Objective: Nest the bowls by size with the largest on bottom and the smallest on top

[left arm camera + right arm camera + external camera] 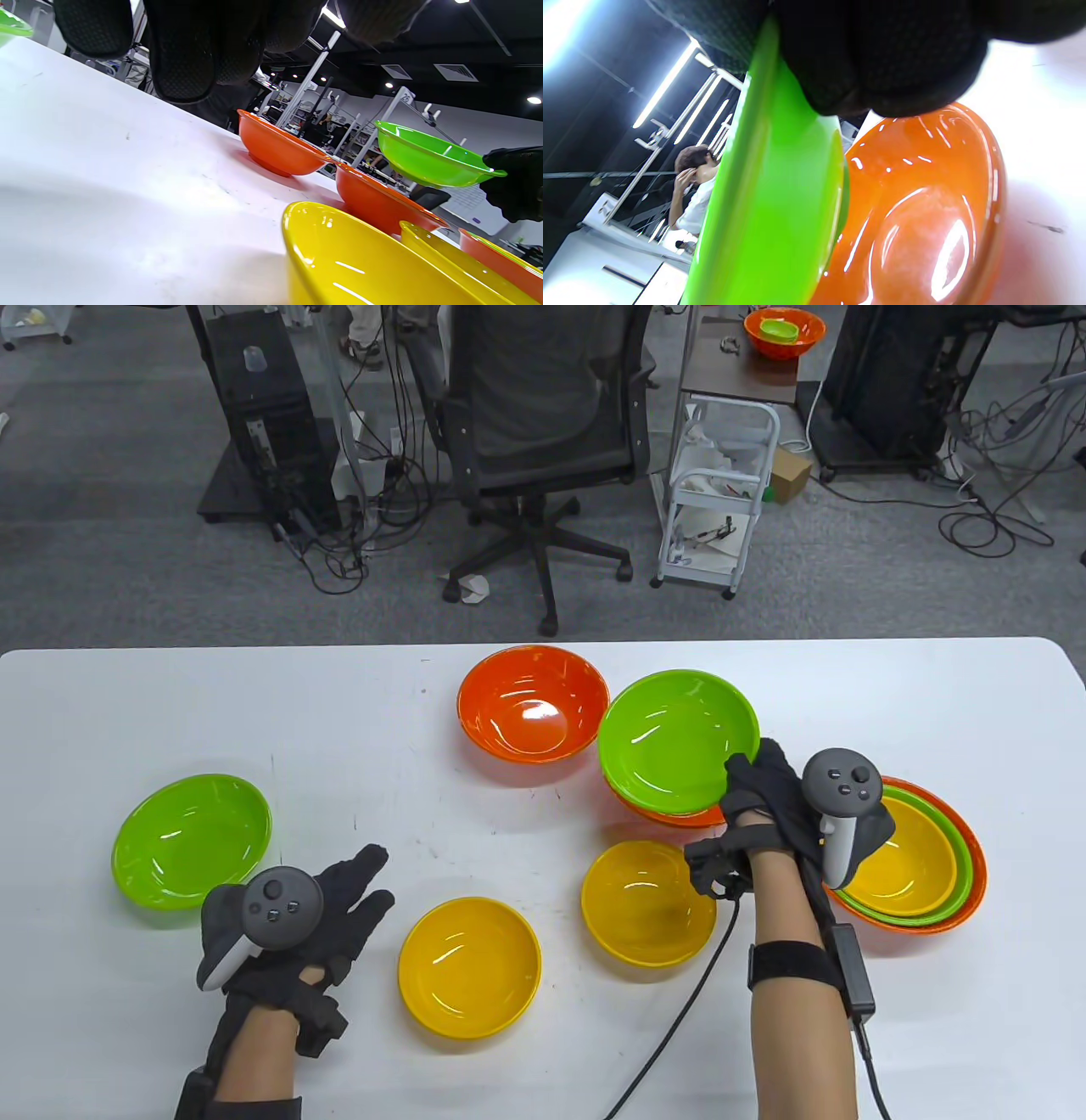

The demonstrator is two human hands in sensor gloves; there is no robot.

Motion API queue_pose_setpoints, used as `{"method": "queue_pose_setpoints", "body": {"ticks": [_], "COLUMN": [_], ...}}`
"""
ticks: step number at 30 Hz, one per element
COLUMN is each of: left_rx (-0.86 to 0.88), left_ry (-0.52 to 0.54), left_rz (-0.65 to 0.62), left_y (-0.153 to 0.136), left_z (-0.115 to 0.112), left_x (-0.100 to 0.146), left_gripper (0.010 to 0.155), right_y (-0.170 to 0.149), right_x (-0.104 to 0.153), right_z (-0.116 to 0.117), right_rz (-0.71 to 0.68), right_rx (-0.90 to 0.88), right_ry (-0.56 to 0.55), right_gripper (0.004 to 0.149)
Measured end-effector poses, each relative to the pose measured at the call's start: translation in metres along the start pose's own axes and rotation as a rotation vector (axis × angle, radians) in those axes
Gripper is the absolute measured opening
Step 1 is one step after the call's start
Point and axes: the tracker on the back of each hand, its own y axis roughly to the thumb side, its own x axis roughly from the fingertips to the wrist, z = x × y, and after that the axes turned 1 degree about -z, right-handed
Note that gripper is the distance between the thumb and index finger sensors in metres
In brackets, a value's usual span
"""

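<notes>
My right hand [747, 777] grips the near rim of a green bowl [677, 740] and holds it just above an orange bowl [670, 815]. The left wrist view shows that green bowl [428, 156] raised over the orange one [377, 199]; the right wrist view shows the same, green bowl [772, 203] over orange bowl [925, 212]. A second orange bowl [530, 704] sits behind. Two yellow bowls [649, 903] [469, 967] and another green bowl [191, 840] sit alone. A nested stack [967, 891] of orange, green and yellow sits at the right. My left hand [369, 884] is open and empty above the table.
The white table [339, 712] ends at a far edge, with an office chair [543, 432], a white cart [717, 500] and floor cables beyond it. A cable [679, 1027] runs from my right wrist across the table's near side.
</notes>
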Motion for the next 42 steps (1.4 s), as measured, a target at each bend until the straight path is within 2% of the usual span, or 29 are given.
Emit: {"method": "queue_pose_setpoints", "body": {"ticks": [7,15,31,34,36,42], "left_rx": [0.08,0.093,0.09,0.099,0.094,0.093], "left_ry": [-0.02,-0.047,-0.055,-0.055,-0.055,-0.057], "left_rz": [0.029,0.022,0.024,0.021,0.019,0.028], "left_y": [-0.015,-0.014,-0.012,-0.011,-0.012,-0.012], "left_z": [-0.006,-0.011,-0.012,-0.012,-0.011,-0.012], "left_x": [-0.004,-0.008,-0.006,-0.006,-0.006,-0.006], "left_gripper": [0.066,0.067,0.068,0.068,0.068,0.068], "right_y": [-0.013,-0.021,-0.019,-0.019,-0.016,-0.001], "right_x": [-0.016,-0.024,-0.029,-0.028,-0.028,-0.027], "right_z": [0.014,0.023,0.03,0.032,0.031,0.029], "right_rz": [0.116,0.184,0.188,0.189,0.192,0.207], "right_rx": [0.048,0.11,0.164,0.161,0.211,0.547], "right_ry": [-0.011,0.009,0.045,0.016,-0.01,-0.017], "right_gripper": [0.063,0.063,0.062,0.061,0.06,0.059]}}
